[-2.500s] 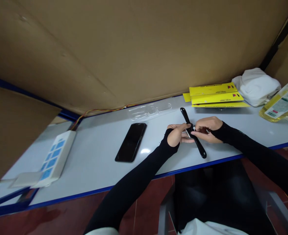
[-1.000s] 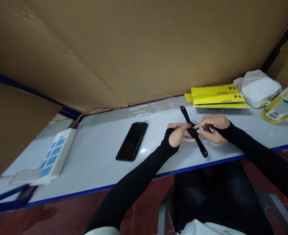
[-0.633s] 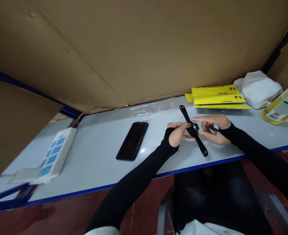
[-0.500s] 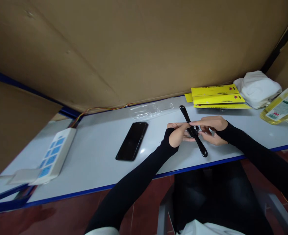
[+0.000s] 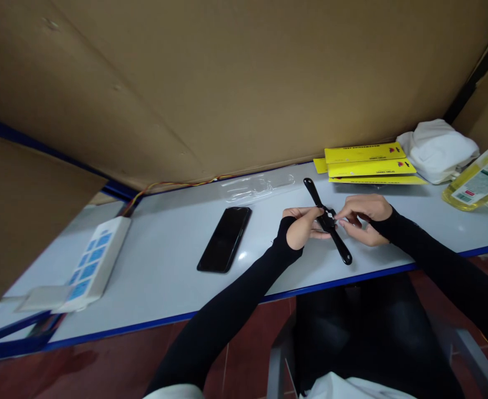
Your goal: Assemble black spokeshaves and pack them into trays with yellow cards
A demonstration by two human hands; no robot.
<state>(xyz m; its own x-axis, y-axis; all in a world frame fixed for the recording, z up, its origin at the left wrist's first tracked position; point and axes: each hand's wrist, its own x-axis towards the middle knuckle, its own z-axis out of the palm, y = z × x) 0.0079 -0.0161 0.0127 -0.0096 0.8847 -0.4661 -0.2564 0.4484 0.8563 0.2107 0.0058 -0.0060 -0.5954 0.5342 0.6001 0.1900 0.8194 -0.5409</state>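
Observation:
A black wristwatch [image 5: 342,250] with a long strap lies stretched out on the white table [image 5: 164,277], its far strap end pointing toward the back wall. My left hand [image 5: 301,226] pinches the watch at its case from the left. My right hand [image 5: 362,217] meets it from the right, fingertips closed on a small part at the case. Both forearms wear black sleeves. What the right fingertips hold is too small to make out.
A black phone [image 5: 224,239] lies face up left of my hands. Clear plastic packaging [image 5: 254,187] sits behind. Yellow packets [image 5: 368,164], a white cloth [image 5: 437,148] and a bottle of yellow liquid [image 5: 478,180] are at the right. A white power strip [image 5: 94,264] lies far left.
My right hand's fingers lifted and spread for a moment, then curled back onto the watch case. My left hand and the watch stayed where they were.

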